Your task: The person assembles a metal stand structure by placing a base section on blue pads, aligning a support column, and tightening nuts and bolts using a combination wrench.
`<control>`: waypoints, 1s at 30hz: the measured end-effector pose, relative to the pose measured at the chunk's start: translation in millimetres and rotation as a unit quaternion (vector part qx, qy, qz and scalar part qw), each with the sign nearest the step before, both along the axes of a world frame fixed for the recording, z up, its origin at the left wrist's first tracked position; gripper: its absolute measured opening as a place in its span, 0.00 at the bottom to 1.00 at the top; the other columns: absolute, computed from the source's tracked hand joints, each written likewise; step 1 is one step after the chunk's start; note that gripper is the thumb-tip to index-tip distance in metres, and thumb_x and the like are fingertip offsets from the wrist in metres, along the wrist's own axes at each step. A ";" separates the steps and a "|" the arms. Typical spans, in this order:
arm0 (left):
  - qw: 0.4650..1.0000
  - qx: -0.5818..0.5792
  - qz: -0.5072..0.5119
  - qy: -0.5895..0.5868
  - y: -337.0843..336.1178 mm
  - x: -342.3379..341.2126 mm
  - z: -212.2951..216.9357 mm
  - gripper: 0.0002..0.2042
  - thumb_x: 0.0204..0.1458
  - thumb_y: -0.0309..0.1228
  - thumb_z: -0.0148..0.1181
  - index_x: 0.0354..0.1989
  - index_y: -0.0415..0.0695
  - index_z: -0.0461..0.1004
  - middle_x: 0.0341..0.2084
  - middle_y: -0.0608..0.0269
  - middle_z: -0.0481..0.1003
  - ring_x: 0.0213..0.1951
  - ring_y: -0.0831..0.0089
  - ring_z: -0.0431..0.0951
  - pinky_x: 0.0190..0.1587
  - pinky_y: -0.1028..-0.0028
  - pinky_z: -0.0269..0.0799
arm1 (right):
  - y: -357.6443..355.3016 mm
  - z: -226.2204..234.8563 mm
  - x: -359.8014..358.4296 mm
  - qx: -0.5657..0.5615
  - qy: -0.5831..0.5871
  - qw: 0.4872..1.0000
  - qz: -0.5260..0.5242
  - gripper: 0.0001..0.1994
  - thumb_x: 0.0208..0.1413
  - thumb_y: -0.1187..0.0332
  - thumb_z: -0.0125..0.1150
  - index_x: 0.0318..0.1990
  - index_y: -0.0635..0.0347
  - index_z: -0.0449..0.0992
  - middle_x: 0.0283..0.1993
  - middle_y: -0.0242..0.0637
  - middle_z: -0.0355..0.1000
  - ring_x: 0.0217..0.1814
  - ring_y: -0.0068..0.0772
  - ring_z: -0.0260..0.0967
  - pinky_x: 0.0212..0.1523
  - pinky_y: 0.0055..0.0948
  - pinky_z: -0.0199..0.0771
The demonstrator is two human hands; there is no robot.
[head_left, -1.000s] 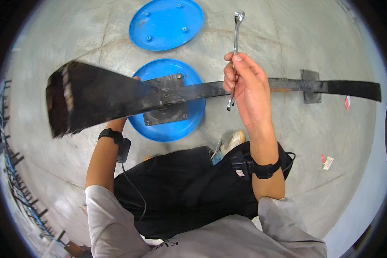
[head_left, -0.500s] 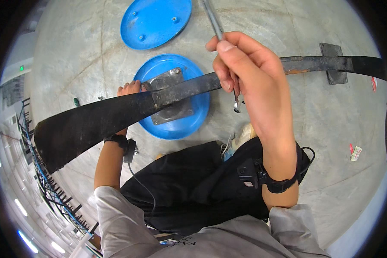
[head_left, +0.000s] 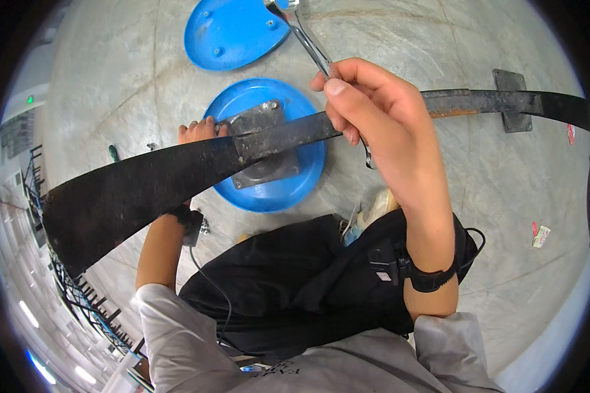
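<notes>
My right hand [head_left: 383, 108] is closed around a shiny metal wrench [head_left: 311, 47]; its open-jawed end points up and away, and its other end shows below my fingers. Further left, my left hand [head_left: 202, 131] is at the corner of a dark metal plate [head_left: 255, 121], fingers bent; whatever they hold, if anything, is hidden. That plate lies on a round blue disc [head_left: 269, 202], with bolts at its corners. A long, curved black flat bar [head_left: 285, 134] crosses over the plate and hides part of my left wrist.
Beyond lies another blue disc [head_left: 236, 39] with several small studs. The bar runs right past a second dark plate [head_left: 512, 101]. A green-handled tool [head_left: 113, 153] and small metal parts [head_left: 152, 146] lie on the concrete floor at left; a paper scrap [head_left: 541, 236] is at right.
My right hand has turned the wrench and lowered it a little, so its jaw end now shows. The left hand's fingers have moved slightly right, against the plate's corner.
</notes>
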State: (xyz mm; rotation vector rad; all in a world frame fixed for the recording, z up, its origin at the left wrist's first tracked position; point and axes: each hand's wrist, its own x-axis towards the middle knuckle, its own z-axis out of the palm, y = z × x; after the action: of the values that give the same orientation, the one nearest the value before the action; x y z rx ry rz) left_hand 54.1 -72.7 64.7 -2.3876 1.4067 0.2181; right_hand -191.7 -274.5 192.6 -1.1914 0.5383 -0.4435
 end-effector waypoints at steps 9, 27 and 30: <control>0.993 -0.083 0.051 0.071 2.4 -12.7 6.4 0.12 0.54 0.38 0.44 0.30 0.42 0.68 0.20 0.52 0.72 0.26 0.54 0.75 0.28 0.59 0.68 | 11.5 -8.1 7.5 -0.046 0.048 0.997 0.048 0.09 0.53 0.68 0.53 0.33 0.66 0.71 0.21 0.26 0.65 0.23 0.13 0.57 0.24 0.18 0.58; 0.966 -0.193 0.082 0.154 22.3 7.2 -20.5 0.12 0.48 0.39 0.48 0.31 0.44 0.72 0.27 0.54 0.75 0.31 0.59 0.76 0.37 0.61 0.68 | 17.2 -25.7 29.9 -0.090 0.135 0.984 0.076 0.10 0.55 0.63 0.52 0.38 0.60 0.72 0.22 0.24 0.64 0.25 0.15 0.59 0.26 0.18 0.59; 0.963 -0.186 0.111 0.162 10.2 -5.6 -25.0 0.14 0.46 0.41 0.49 0.32 0.45 0.72 0.27 0.56 0.76 0.33 0.60 0.76 0.40 0.61 0.67 | 9.8 -33.7 14.4 -0.116 0.198 0.971 0.072 0.10 0.56 0.65 0.49 0.39 0.61 0.72 0.20 0.22 0.60 0.22 0.11 0.51 0.21 0.15 0.48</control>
State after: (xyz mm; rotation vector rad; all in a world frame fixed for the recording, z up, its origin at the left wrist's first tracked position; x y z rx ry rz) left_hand 48.5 -62.5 39.7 -2.9331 1.4127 0.4576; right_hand -177.3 -264.7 158.9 -1.5468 0.7507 -0.1419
